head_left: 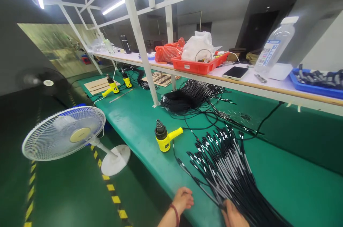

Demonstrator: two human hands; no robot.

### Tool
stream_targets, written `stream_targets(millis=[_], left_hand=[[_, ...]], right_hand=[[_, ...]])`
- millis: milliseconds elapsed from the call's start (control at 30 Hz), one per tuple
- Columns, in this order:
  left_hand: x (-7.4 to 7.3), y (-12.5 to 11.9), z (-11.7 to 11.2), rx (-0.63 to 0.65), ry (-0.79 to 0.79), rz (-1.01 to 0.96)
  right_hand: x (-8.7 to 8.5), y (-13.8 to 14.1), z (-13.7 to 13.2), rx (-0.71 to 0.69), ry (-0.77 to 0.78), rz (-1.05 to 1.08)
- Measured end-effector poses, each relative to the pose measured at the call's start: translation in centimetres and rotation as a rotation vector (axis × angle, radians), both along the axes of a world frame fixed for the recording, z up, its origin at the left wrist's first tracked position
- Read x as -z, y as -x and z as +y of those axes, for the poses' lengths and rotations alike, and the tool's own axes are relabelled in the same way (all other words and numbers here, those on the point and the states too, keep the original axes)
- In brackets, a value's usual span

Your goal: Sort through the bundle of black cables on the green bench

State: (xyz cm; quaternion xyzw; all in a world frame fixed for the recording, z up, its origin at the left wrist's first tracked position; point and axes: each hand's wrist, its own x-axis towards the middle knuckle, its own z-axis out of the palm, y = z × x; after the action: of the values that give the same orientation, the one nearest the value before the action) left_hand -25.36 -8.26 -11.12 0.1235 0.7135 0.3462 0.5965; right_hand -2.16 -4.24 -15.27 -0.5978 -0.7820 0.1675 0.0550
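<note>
A thick bundle of black cables with white sleeves [225,162] fans out across the green bench [139,120]. My right hand [233,214] rests on the near end of this bundle, its fingers curled over the wires. At the bench's front edge, just left of the cables, my left hand [183,198] has loosely curled fingers and a red band at the wrist; nothing shows in it. A yellow heat gun [164,137] stands upright on the bench beyond my left hand.
Another coil of black cables [187,96] lies under the shelf. Two more yellow heat guns [118,84] stand farther left. The shelf carries a red tray [198,64], a phone [235,72], a plastic bottle [276,43] and a blue tray [316,82]. A white fan [66,132] stands on the floor.
</note>
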Motion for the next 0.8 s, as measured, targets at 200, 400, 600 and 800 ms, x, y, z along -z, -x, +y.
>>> stream_targets(millis=[200,400,600,800], left_hand=[[0.0,0.3,0.8,0.105,0.053,-0.021],[0.7,-2.3,1.6,0.252,0.056,-0.143],[1.1,-4.3,3.2,0.237,-0.023,-0.345],[0.6,-4.8,6.8,0.096,-0.157,-0.453]], right_hand=[[-2.1,-1.5,6.6,0.075,-0.055,0.059],[-3.5,-8.2,9.8,0.246,-0.041,0.038],[-2.7,-14.6,6.4,0.602,-0.003,-0.143],[-2.3,-9.8,3.4,0.476,-0.041,-0.102]])
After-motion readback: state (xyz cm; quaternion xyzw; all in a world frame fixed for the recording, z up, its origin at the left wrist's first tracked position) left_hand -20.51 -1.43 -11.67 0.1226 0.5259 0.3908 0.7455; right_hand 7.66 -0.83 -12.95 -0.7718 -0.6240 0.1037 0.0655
